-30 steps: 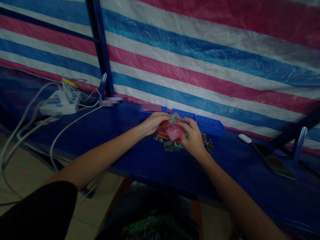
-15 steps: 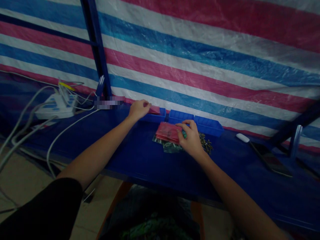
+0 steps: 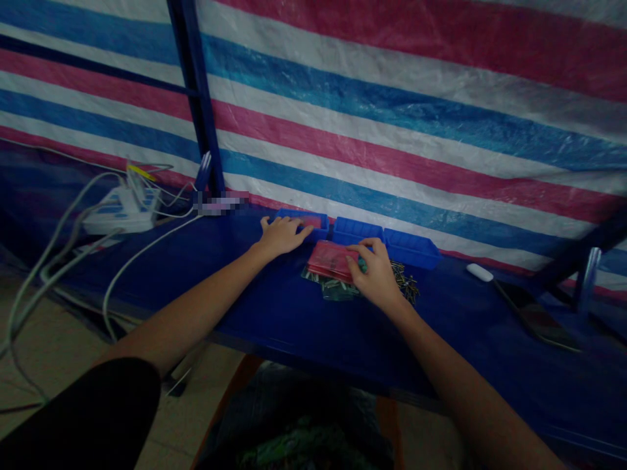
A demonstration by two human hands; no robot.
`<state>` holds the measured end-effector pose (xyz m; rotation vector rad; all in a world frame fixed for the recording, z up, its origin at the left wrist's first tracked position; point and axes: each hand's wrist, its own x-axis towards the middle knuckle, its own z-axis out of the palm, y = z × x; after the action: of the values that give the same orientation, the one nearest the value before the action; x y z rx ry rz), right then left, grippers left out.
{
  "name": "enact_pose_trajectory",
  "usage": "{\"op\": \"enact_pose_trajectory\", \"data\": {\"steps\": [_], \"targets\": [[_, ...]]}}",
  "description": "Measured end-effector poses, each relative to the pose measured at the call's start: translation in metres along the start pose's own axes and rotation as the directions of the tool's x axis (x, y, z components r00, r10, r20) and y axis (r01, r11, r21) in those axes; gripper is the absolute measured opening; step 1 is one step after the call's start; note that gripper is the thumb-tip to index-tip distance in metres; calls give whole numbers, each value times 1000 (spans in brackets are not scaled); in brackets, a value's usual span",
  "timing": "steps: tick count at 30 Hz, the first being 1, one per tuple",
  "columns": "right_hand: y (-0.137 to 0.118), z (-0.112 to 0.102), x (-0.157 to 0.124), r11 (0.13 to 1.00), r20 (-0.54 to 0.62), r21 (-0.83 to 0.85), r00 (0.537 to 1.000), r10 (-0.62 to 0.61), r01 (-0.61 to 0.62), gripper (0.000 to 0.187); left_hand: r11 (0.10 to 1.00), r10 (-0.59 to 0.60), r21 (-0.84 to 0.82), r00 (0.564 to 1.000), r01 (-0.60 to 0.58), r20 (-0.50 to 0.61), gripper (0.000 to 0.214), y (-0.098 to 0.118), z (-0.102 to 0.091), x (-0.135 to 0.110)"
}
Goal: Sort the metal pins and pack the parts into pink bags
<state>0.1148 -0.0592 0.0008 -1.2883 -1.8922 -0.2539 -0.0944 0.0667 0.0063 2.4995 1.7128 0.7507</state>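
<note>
My left hand (image 3: 283,236) is open over the front edge of the left blue bin (image 3: 323,228), fingers spread. Inside that bin lies a flat pink plastic packet (image 3: 311,222). My right hand (image 3: 376,273) is closed on the right edge of a stack of pink plastic bags (image 3: 329,256), thumb at the near side and fingers on top. Under the stack are clear bags of small metal pieces (image 3: 337,289). Something green shows beneath my right fingers, too small to name. Loose brass-coloured screws or pins (image 3: 407,287) lie just right of that hand.
Two more blue bins (image 3: 359,230) (image 3: 411,249) continue the row along the striped sheet. A white oval case (image 3: 480,272) and a dark phone (image 3: 536,314) lie at the right. A white power strip (image 3: 122,212) with cables sits at the left.
My left hand has let go of a pink packet, which now lies in the left bin, and its fingers have spread. The right hand keeps its grip on the stack.
</note>
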Motion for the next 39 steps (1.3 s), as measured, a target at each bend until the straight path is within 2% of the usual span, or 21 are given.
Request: {"op": "enact_pose_trajectory", "data": {"steps": [4,9,11,13,16,18,20,22,24,26,27,28,30,31,33,34,35,37,39], "targets": [[0,0,0,1000,31,-17,1000,7,-6,27,997,58,44,998,-57,-39,51,5,2,-5],[2,2,-3,998,195,-55,981,14,-4,26,995,82,52,995,-84,52,50,4,6,-5],[1,3,-4,997,257,-78,966,17,3,28,994,93,55,996,-94,17,48,6,6,-5],[1,4,-6,994,305,-108,952,21,13,32,990,138,50,987,-134,-77,44,9,5,-4],[1,4,-7,988,342,-149,939,26,27,36,971,234,3,952,-238,-196,36,16,4,0],[2,3,-6,986,347,-163,937,23,36,35,932,335,-78,924,-353,-184,30,21,3,3],[4,4,-6,986,348,-164,937,19,41,32,853,460,-208,878,-478,-132,23,28,5,4],[6,4,-5,986,347,-158,938,11,47,29,773,520,-363,847,-520,-108,16,36,6,5],[7,5,-5,987,344,-150,939,2,53,28,736,438,-509,887,-446,-145,13,44,5,8],[7,5,-4,988,338,-145,941,4,47,25,682,202,-670,956,-293,-213,15,50,-2,16],[6,5,-4,989,334,-141,942,9,41,23,608,49,-769,976,-196,-211,19,50,-8,22],[7,5,-3,990,331,-137,944,13,35,22,482,-70,-871,987,-96,-147,22,49,-16,30],[7,5,-3,991,326,-128,945,19,24,21,104,-276,-993,961,51,20,28,41,-38,51],[8,5,-2,992,326,-124,945,21,21,20,-107,-314,-993,946,52,84,32,35,-49,61],[9,6,-2,993,325,-116,945,25,14,20,-457,-376,-886,919,-71,120,42,20,-66,80],[9,6,-2,994,324,-113,946,29,9,20,-548,-418,-819,904,-169,93,46,12,-70,86],[10,6,-3,994,323,-112,946,31,5,20,-585,-439,-778,896,-229,66,48,5,-71,91],[10,7,-3,993,323,-117,946,36,2,20,-604,-459,-760,884,-240,85,55,-8,-61,93],[9,7,-4,992,320,-129,947,35,7,21,-596,-508,-768,851,-235,133,59,-21,-45,89]]}}
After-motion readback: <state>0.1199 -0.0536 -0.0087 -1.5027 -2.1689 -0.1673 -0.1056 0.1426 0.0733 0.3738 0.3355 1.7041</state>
